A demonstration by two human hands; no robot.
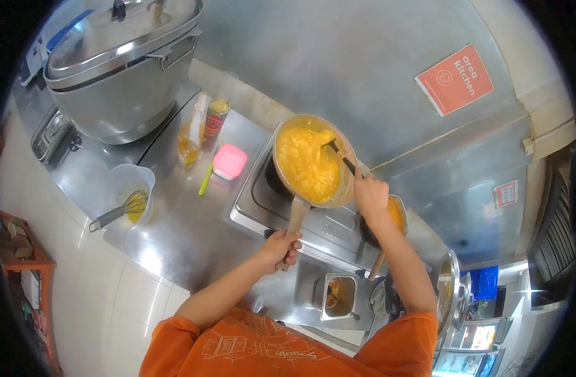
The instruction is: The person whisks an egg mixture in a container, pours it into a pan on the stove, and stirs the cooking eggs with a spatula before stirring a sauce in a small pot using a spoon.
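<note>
A round pan (349,193) with yellow, egg-like food (309,160) in it is over the left side of a silver stove (247,204). My left hand (279,249) is wrapped round the pan's light handle (296,217), below the pan. At the pan's right side, my right hand (371,193) grips a black utensil (345,159), whose head rests in the yellow food. Partly hidden behind my right forearm, a second pan (397,213) with orange contents sits on the stove's right side.
Left of the stove are a pink container (229,161), a green-handled tool (206,180), a can (216,117) and a bottle (189,143). Further left are a jug (146,179) with a whisk (134,202) and a large lidded pot (121,94). A metal food tray (341,295) lies below the stove.
</note>
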